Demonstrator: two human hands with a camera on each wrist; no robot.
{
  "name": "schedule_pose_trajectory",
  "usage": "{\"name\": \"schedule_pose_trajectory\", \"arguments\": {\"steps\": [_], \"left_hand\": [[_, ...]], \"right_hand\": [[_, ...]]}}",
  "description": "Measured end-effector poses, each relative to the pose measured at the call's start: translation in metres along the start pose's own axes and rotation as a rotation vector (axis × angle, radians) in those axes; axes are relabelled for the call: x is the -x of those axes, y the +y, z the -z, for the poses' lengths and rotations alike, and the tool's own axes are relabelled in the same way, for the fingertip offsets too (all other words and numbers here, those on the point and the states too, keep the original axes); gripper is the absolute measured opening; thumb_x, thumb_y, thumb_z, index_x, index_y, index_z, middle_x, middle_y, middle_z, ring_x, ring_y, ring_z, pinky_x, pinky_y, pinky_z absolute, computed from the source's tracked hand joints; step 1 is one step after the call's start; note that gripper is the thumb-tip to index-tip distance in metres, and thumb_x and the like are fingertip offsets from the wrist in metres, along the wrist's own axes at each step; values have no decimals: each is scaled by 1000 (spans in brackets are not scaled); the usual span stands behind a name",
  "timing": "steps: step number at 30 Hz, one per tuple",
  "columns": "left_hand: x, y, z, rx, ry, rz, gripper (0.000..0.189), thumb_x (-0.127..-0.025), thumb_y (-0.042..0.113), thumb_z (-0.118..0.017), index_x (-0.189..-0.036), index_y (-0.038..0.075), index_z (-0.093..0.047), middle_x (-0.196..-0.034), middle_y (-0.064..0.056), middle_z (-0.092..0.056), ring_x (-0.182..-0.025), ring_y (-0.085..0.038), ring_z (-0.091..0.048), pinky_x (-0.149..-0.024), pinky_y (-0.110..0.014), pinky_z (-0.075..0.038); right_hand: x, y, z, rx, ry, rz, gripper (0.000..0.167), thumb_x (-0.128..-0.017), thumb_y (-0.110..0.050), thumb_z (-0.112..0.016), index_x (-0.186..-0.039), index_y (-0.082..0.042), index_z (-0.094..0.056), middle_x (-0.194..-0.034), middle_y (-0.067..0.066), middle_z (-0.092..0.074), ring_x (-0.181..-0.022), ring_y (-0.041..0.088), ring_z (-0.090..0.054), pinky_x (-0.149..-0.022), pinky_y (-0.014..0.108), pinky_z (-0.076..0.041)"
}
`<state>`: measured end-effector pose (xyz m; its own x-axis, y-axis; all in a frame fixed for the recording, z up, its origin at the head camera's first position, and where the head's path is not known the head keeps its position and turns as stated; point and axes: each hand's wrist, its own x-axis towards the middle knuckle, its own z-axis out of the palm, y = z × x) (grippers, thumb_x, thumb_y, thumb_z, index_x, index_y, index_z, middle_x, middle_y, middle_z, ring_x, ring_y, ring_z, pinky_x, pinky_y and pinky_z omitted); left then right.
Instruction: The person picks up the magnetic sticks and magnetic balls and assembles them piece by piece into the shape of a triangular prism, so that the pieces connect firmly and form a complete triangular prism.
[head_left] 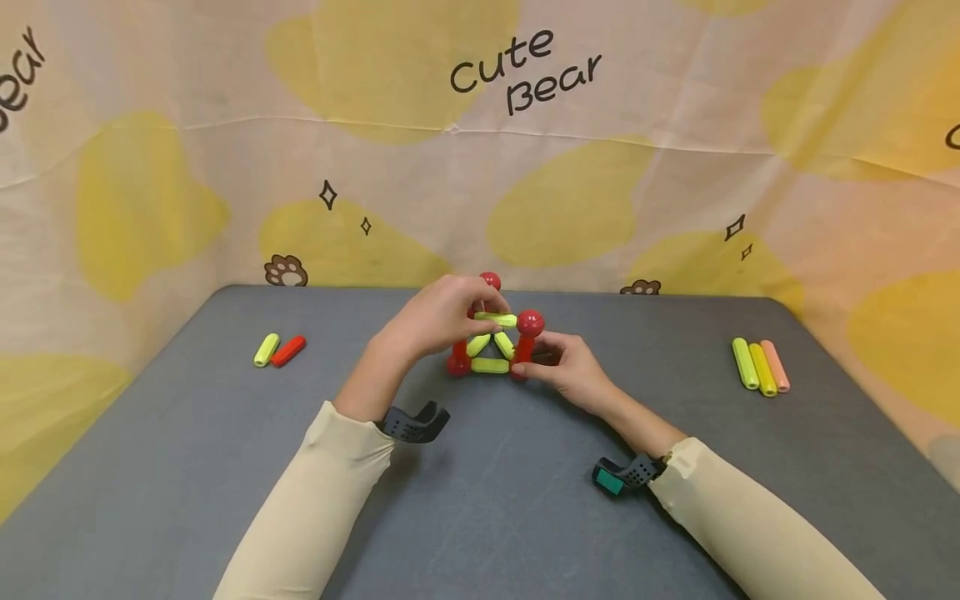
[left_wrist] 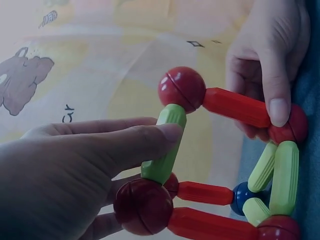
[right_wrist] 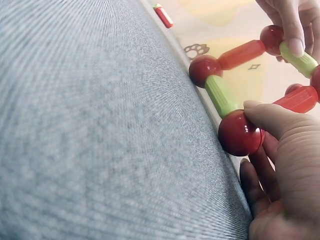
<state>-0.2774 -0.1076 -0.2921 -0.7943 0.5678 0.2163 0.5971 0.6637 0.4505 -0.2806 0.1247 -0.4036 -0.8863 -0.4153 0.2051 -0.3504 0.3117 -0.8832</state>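
Observation:
A frame of ball-and-rod building pieces stands mid-table, with red balls at its corners, upright red rods and light-green rods. My left hand (head_left: 447,312) pinches the top light-green rod (left_wrist: 166,150), which joins two upper red balls, one being the near-right ball (head_left: 530,322). Low on the right side, my right hand (head_left: 567,372) grips the bottom red ball (right_wrist: 240,133) with its thumb near the upright red rod. At the back of the base a blue ball (left_wrist: 243,198) meets two light-green rods, seen in the left wrist view. My left hand partly hides the frame's back left.
To the left on the grey table (head_left: 480,517) lie a loose light-green rod (head_left: 266,350) and a loose red rod (head_left: 288,351). At the right lie a green rod (head_left: 745,363), a yellow rod (head_left: 762,370) and a pink rod (head_left: 776,367). A printed cloth (head_left: 405,183) hangs behind.

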Motion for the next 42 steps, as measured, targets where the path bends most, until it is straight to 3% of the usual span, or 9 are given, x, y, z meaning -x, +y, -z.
{"name": "schedule_pose_trajectory", "arguments": {"steps": [9,13,18,21,26,33,36,40,42], "left_hand": [[5,-8,7,104,-49,72,21,-90,20,-78,-110,13,-76,-98,0,-74,-84,-17,-62,-78,-33,-53],[5,-8,7,145,-63,91,24,-92,23,-75,-114,12,-75,-101,-1,-75,-88,-17,-64,-80,-34,-53],[1,1,1,217,-109,130,35,-97,31,-68,-128,14,-68,-110,-4,-75,-99,-17,-69,-89,-36,-55],[-2,8,-5,228,-143,144,42,-100,38,-64,-136,17,-62,-114,-3,-73,-102,-18,-69,-89,-37,-56],[-2,12,-6,216,-139,139,42,-102,41,-59,-138,19,-61,-113,-2,-72,-104,-20,-69,-91,-38,-55],[4,1,12,169,93,109,25,-101,31,-62,-120,17,-72,-96,-2,-74,-81,-20,-65,-72,-36,-54],[9,-11,19,121,168,118,24,-98,27,-67,-118,15,-73,-104,-2,-72,-92,-21,-64,-80,-38,-55],[14,-28,24,83,79,151,30,-94,23,-71,-122,15,-72,-121,-4,-68,-116,-25,-62,-97,-44,-53],[14,-33,25,88,9,167,32,-93,22,-71,-125,14,-70,-120,-4,-69,-116,-25,-64,-96,-44,-54]], "right_hand": [[0,1,0,9,35,12,36,-86,-13,-81,-119,-4,-69,-109,14,-73,-94,22,-71,-81,28,-57],[0,2,1,63,179,-34,38,-85,-17,-82,-119,-5,-69,-107,13,-71,-92,20,-67,-80,24,-55],[0,3,3,102,306,-81,23,-88,-19,-80,-97,-5,-66,-88,12,-65,-76,16,-59,-66,19,-47],[-1,4,3,105,278,-64,17,-90,-18,-77,-93,-5,-66,-87,12,-68,-75,16,-62,-67,20,-49],[-1,5,4,98,171,-2,22,-93,-4,-68,-115,-6,-72,-111,14,-75,-101,25,-71,-90,34,-56],[2,2,4,159,16,77,43,-88,-5,-66,-131,-10,-65,-123,11,-70,-112,27,-64,-95,46,-52],[5,-1,2,182,8,74,41,-88,-18,-74,-128,-14,-65,-121,7,-70,-109,24,-64,-93,43,-51],[8,-7,-10,151,6,74,42,-85,-24,-81,-124,-17,-67,-115,3,-68,-100,22,-64,-87,38,-52],[9,-9,-17,157,-1,97,39,-85,-24,-82,-121,-16,-69,-112,3,-67,-93,21,-62,-83,35,-52]]}}
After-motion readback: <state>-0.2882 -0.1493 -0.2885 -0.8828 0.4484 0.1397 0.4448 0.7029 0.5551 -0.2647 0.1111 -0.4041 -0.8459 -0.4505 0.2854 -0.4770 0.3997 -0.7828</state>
